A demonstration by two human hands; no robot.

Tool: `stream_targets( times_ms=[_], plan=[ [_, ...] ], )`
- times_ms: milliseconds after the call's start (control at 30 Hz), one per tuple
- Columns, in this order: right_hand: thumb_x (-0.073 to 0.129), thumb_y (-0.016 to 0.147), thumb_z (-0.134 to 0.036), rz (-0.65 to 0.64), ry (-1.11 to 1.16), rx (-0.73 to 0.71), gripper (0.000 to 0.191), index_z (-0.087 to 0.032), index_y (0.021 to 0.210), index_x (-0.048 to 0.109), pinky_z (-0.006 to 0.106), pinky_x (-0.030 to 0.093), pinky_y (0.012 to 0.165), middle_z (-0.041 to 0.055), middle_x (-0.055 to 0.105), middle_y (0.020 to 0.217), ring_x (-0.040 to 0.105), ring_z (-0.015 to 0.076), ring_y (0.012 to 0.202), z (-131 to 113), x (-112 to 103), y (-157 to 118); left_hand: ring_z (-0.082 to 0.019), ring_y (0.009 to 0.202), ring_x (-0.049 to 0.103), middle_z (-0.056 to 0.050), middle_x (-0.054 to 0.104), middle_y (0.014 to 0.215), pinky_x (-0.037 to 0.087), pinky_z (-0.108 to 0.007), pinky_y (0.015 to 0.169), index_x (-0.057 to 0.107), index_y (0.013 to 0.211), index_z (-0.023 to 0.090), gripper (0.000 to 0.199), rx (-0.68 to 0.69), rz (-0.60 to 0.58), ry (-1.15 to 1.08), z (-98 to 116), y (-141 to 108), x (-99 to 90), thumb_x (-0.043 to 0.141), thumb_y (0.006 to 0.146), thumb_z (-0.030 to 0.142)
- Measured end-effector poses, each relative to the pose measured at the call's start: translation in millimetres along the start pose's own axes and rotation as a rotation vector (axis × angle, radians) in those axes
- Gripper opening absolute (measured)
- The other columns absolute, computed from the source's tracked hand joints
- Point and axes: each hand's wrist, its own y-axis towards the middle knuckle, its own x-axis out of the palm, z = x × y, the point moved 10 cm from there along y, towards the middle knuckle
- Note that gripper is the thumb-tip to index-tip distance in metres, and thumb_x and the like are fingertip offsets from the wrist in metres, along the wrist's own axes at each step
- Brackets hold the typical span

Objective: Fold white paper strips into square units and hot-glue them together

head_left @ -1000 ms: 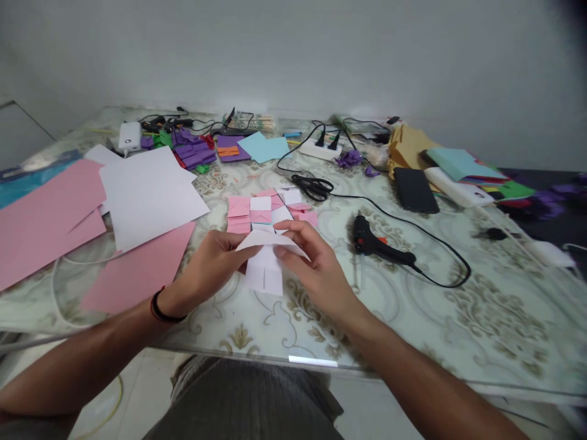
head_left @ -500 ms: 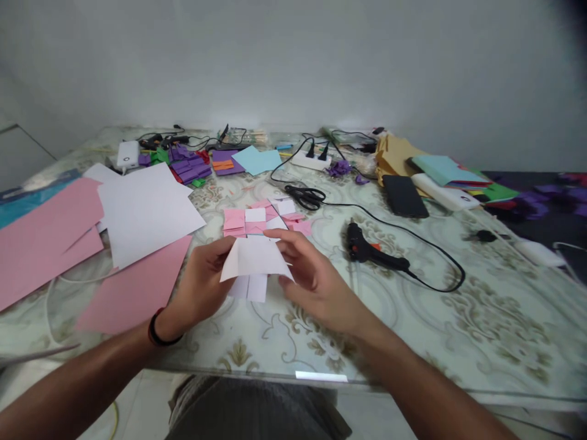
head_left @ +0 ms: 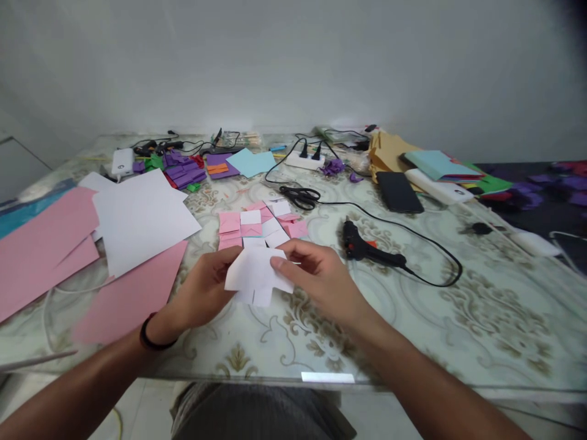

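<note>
L hand [head_left: 202, 288] & R hand [head_left: 316, 274] both pinch white paper [head_left: 252, 275] betw. them; R thumb now atop, paper flatter vs. a sec ago, prob. steadier. Pink folded papers [head_left: 230, 223] just beyond grip.

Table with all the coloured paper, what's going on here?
A person's left hand and right hand hold a folded white paper piece over a glossy flower-patterned table. Just beyond it lie folded pink and white paper pieces. A black glue gun lies to the right, a large white paper sheet to the left.
</note>
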Motion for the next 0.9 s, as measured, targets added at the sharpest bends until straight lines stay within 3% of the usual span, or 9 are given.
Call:
stream_targets(
  times_ms=[100, 167, 233, 300, 433, 667, 900],
  plan=[
    [0.074, 0.087, -0.044, 0.044, -0.022, -0.016, 0.025, -0.019, 0.085, 0.069, 0.028, 0.037, 0.059, -0.0007, 0.058, 0.072, 0.049, 0.0138, 0.065, 1, -10, 3, -0.021, 0.096, 0.064, -0.008, 0.073, 0.111, 0.051, -0.028, 0.081, 0.072, 0.125, 0.021, 0.044, 0.017, -0.086, -0.176, -2, 2, 1.2, 0.073, 0.081, 0.020],
    [0.074, 0.087, -0.043, 0.060, -0.037, -0.021, 0.025, -0.019, 0.084, 0.069, 0.027, 0.036, 0.059, -0.0009, 0.057, 0.072, 0.049, 0.0135, 0.065, 1, -13, 5, -0.023, 0.102, 0.063, -0.009, 0.072, 0.116, 0.050, -0.031, 0.086, 0.069, 0.130, 0.021, 0.046, 0.047, -0.078, -0.232, 0, 2, -2.4, 0.069, 0.084, 0.023],
    [0.075, 0.086, -0.042, 0.054, -0.037, -0.013, 0.024, -0.019, 0.083, 0.069, 0.027, 0.036, 0.058, -0.0016, 0.056, 0.070, 0.048, 0.0132, 0.064, 2, -11, 6, -0.022, 0.097, 0.063, -0.008, 0.072, 0.107, 0.050, -0.030, 0.082, 0.072, 0.123, 0.020, 0.037, 0.035, -0.009, -0.193, -1, 3, -8.3, 0.068, 0.088, 0.030],
    [0.077, 0.085, -0.042, 0.038, -0.036, 0.003, 0.024, -0.019, 0.083, 0.068, 0.027, 0.036, 0.057, -0.0025, 0.055, 0.069, 0.047, 0.0129, 0.063, 4, -6, 6, -0.018, 0.080, 0.061, -0.004, 0.070, 0.088, 0.047, -0.026, 0.069, 0.076, 0.107, 0.017, 0.027, -0.035, 0.086, -0.063, -5, 3, -14.5, 0.071, 0.091, 0.039],
    [0.082, 0.081, -0.042, 0.020, -0.047, 0.024, 0.027, -0.019, 0.082, 0.068, 0.026, 0.034, 0.055, -0.0040, 0.053, 0.066, 0.044, 0.0117, 0.060, 7, 0, 4, -0.011, 0.058, 0.045, 0.002, 0.058, 0.064, 0.033, -0.022, 0.052, 0.073, 0.078, 0.016, 0.033, -0.110, 0.211, 0.157, -5, 1, -23.7, 0.075, 0.088, 0.047],
    [0.085, 0.078, -0.038, 0.069, -0.005, 0.012, 0.025, -0.018, 0.080, 0.071, 0.025, 0.034, 0.054, -0.0033, 0.060, 0.066, 0.045, 0.0099, 0.058, 10, -9, 6, -0.016, 0.073, 0.059, -0.002, 0.071, 0.079, 0.045, -0.024, 0.065, 0.077, 0.083, 0.016, 0.036, -0.073, 0.235, 0.118, -8, 1, -31.6, 0.068, 0.094, 0.048],
    [0.081, 0.082, -0.041, 0.085, -0.050, -0.020, 0.026, -0.017, 0.075, 0.072, 0.024, 0.030, 0.051, -0.0036, 0.057, 0.062, 0.041, 0.0089, 0.056, 5, -12, 6, -0.015, 0.072, 0.058, -0.001, 0.067, 0.076, 0.048, -0.024, 0.067, 0.075, 0.081, 0.016, 0.037, -0.051, 0.201, 0.143, -6, 3, -29.8, 0.063, 0.097, 0.047]
  ],
)
